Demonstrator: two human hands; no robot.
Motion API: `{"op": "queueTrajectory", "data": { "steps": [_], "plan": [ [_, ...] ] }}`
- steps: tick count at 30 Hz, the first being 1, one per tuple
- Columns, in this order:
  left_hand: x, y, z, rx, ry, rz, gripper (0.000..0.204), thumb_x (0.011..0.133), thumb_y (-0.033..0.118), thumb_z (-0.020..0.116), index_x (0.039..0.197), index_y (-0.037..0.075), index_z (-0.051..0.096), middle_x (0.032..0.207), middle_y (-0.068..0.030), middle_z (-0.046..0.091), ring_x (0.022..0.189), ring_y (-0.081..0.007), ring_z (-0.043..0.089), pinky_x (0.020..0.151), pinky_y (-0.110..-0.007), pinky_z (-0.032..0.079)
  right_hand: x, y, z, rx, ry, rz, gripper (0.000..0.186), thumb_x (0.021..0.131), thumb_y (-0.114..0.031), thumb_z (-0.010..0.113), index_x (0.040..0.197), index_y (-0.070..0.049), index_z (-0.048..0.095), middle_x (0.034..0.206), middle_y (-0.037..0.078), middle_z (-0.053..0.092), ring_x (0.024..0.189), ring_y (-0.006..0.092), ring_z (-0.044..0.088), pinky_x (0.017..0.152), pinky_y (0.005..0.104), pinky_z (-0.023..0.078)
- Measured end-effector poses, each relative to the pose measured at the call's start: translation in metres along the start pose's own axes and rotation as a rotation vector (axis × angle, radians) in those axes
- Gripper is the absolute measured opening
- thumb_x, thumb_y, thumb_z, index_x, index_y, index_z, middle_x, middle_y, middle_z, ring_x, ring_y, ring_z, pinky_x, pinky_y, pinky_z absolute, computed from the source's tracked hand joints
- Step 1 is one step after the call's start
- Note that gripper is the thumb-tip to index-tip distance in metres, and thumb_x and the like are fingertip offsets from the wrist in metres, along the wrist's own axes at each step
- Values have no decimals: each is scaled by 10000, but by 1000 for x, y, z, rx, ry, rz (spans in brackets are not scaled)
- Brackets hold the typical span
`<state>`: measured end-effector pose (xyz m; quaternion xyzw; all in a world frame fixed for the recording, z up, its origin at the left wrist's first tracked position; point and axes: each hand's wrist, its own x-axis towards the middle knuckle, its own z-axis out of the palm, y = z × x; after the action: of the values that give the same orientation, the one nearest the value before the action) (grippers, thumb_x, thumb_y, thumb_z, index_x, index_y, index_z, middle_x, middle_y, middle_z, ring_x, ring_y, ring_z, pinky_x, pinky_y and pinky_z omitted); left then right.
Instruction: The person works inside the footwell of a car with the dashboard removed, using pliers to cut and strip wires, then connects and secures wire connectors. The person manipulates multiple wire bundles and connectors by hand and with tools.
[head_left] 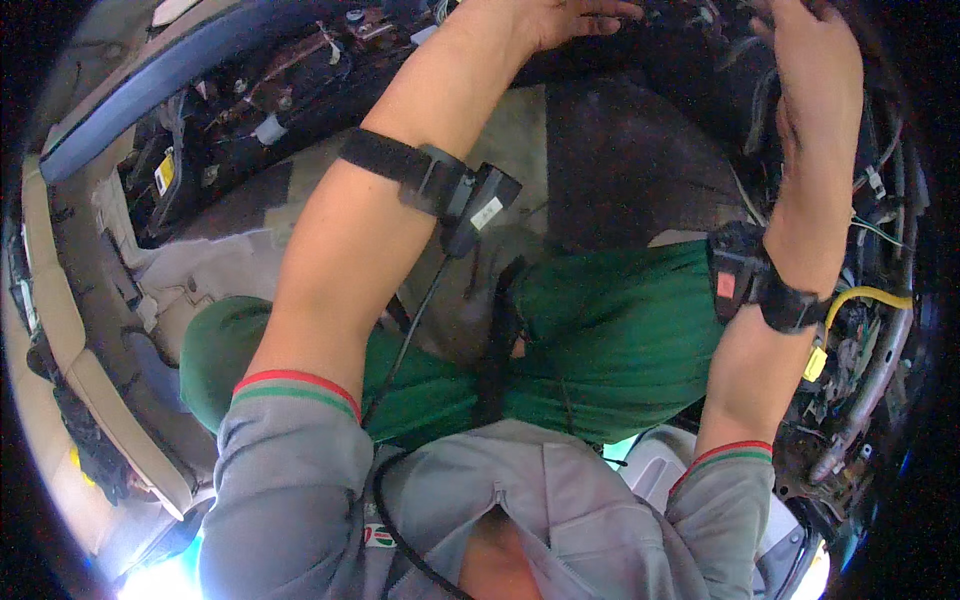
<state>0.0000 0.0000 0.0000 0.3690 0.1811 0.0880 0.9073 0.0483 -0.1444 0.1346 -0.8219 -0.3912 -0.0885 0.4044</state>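
Note:
Both forearms reach forward into a stripped car interior. My left hand [560,20] is at the top edge, fingers extended and apart over dark exposed parts [640,50]; nothing shows in it. My right hand [815,55] is at the upper right, beside wiring [760,80]; its fingertips are cut off by the edge, so I cannot see what they touch. A black strapped device [478,208] is on my left forearm, with a cable running back toward my body. Another black device [735,275] is strapped to my right forearm.
A long blue-grey trim piece [110,110] runs along the upper left. A beige seat-like panel [55,310] lies at the left. Wires, a yellow hose [865,295] and a metal tube [870,395] line the right. My legs in green trousers rest on the grey car floor [515,160].

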Motion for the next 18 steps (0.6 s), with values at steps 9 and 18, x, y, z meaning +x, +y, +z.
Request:
{"op": "queueTrajectory", "data": {
  "steps": [9,18],
  "plan": [
    [-15,4,10,-29,68,7,350,924,324,609,1187,94,572,1156,-103,596,1058,-276,589,885,-406,448,-78,-9,-110,490,-337,-39,508,1009,-359,492,1302,54,516,1222,222,576,1104,298,567,974,390,429],
    [7,-3,4,32,5,58,427,975,346,585,1309,81,565,1319,-137,609,1173,-324,613,1047,-459,456,-219,58,-186,499,-129,532,307,911,-284,657,873,20,633,813,112,658,753,191,641,679,297,510]
  ]
}}
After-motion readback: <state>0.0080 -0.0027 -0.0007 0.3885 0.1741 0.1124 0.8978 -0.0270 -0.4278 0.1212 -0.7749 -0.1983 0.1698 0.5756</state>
